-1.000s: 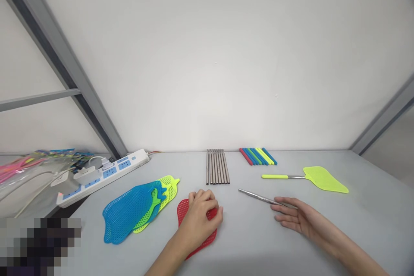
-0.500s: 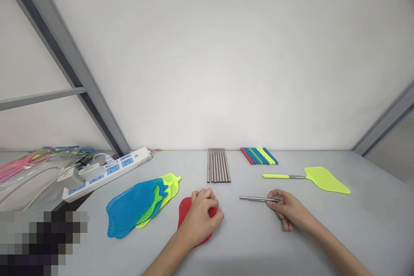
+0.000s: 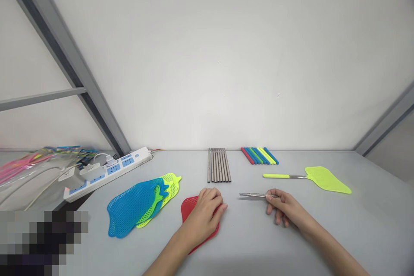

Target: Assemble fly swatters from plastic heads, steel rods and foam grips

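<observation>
No text, brand or number is legible: any markings on the long white plastic power strip with blue socket panels [image 3: 120, 167], at the smooth grey table's [image 3: 246, 241] left edge, or the clear plastic bag with multicoloured contents [image 3: 48, 164] beyond, are too small or blurred.

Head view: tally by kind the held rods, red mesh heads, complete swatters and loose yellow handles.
Metal rod, in right hand: 1
Red mesh head, under left hand: 1
Complete yellow swatter: 1
Loose yellow handles: 2
Total: 5
</observation>
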The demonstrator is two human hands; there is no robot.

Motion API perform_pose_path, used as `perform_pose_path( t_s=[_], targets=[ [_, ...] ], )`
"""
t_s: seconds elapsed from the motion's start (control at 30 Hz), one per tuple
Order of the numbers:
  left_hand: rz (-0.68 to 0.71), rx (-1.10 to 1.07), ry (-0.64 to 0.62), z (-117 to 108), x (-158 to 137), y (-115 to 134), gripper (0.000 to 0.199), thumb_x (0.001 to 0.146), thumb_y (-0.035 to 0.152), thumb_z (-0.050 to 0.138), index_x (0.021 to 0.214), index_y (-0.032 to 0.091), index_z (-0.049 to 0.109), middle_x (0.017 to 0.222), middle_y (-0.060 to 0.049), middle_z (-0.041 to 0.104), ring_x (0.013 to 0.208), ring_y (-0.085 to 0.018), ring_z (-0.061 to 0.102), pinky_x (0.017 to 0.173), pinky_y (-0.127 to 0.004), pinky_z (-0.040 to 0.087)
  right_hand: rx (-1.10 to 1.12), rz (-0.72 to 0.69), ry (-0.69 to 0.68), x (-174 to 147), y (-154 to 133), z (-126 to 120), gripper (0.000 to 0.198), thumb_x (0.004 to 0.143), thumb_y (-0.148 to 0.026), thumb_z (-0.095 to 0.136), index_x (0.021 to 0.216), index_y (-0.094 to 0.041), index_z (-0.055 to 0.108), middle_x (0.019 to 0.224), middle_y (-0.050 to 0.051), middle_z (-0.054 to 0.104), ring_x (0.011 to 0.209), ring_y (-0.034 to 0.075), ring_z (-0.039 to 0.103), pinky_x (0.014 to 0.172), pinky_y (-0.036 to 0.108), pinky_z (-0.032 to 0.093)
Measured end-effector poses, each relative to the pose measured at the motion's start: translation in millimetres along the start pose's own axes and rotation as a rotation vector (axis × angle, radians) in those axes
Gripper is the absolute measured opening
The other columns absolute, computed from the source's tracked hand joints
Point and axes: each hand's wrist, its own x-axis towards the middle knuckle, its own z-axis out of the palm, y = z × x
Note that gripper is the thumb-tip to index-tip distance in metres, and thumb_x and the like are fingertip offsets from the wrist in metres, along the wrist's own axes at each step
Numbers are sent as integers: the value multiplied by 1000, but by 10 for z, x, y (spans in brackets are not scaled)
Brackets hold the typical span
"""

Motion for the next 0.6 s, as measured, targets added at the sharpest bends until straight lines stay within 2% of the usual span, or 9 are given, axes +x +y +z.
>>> perform_pose_path(
  t_s=[0.17, 0.43, 0.6],
  targets=[
    [21, 5, 11, -27, 10, 22, 24, 84, 28, 28, 71, 20, 46, 80, -2, 45, 77, -15, 40, 71, -30, 36, 84, -42, 35, 7, -80, 67, 32, 69, -47, 48, 82, -18, 45, 76, 5, 61, 49, 9, 53, 35, 16, 31],
    [41, -2, 16, 19, 19, -24, 21, 84, 26, 29, 74, 19, 46, 80, -1, 46, 78, -14, 40, 72, -29, 36, 181, -75, -45, 100, -200, 261, 30, 65, -41, 56, 84, -19, 47, 79, 5, 61, 63, 12, 54, 43, 18, 34],
    [37, 10, 16, 35, 28, -46, 21, 85, 25, 28, 73, 19, 44, 79, -1, 45, 77, -14, 40, 72, -29, 36, 233, -39, 14, 179, -292, 416, 30, 61, -41, 59, 80, -21, 48, 79, 3, 60, 64, 13, 55, 42, 17, 32]
  ],
)
